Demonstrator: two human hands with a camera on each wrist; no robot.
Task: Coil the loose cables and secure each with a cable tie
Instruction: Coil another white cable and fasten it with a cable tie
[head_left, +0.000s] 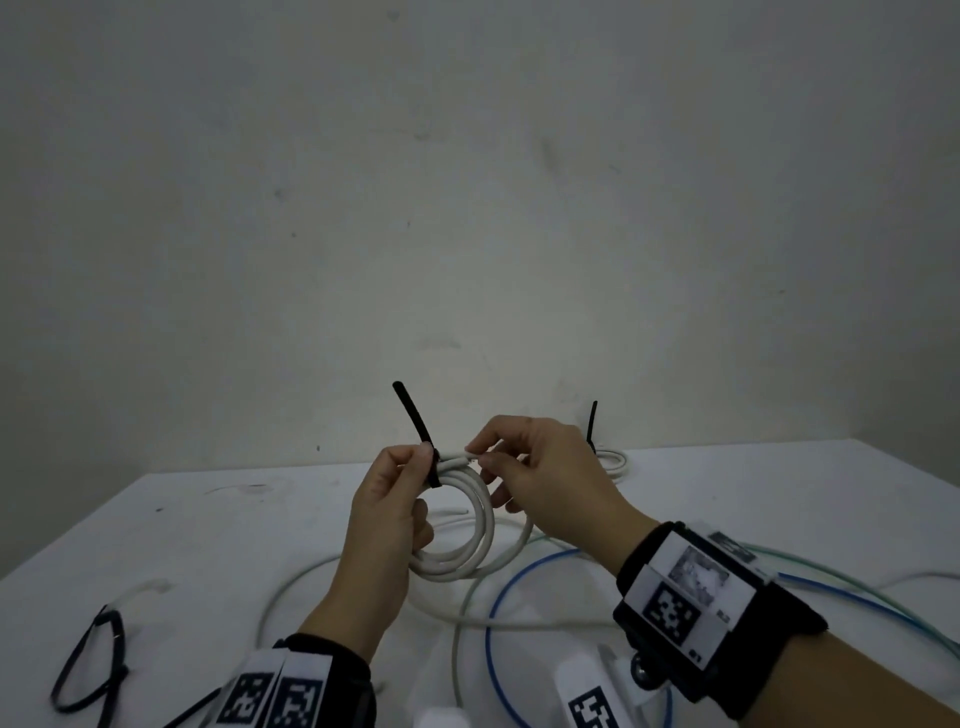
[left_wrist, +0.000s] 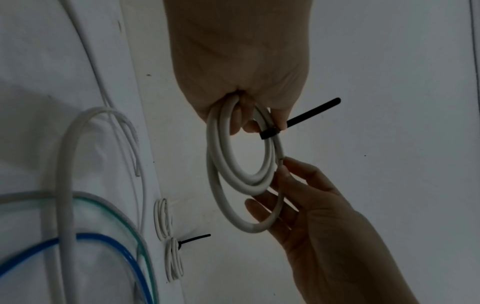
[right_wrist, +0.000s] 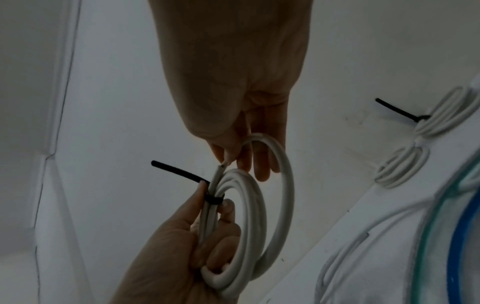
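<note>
A white cable coil (head_left: 457, 540) is held upright above the white table (head_left: 260, 519). My left hand (head_left: 410, 483) grips its left side, thumb and fingers pinching the strands just below a black cable tie (head_left: 415, 415) that wraps them; the tie's long tail sticks up and to the left. My right hand (head_left: 498, 457) pinches the cable's free end (right_wrist: 221, 170) at the top of the coil, its other fingers behind the loops. In the left wrist view the cable tie (left_wrist: 311, 115) bands the coil (left_wrist: 215, 164) beside my left hand's fingers (left_wrist: 241, 123).
Loose cables lie under my hands: a blue cable (head_left: 498, 597), a greenish cable (head_left: 831, 566) and thin white ones. A tied white coil (head_left: 613, 462) with an upright black tie lies at the back. A thin black loop (head_left: 93, 660) lies front left. A wall stands behind.
</note>
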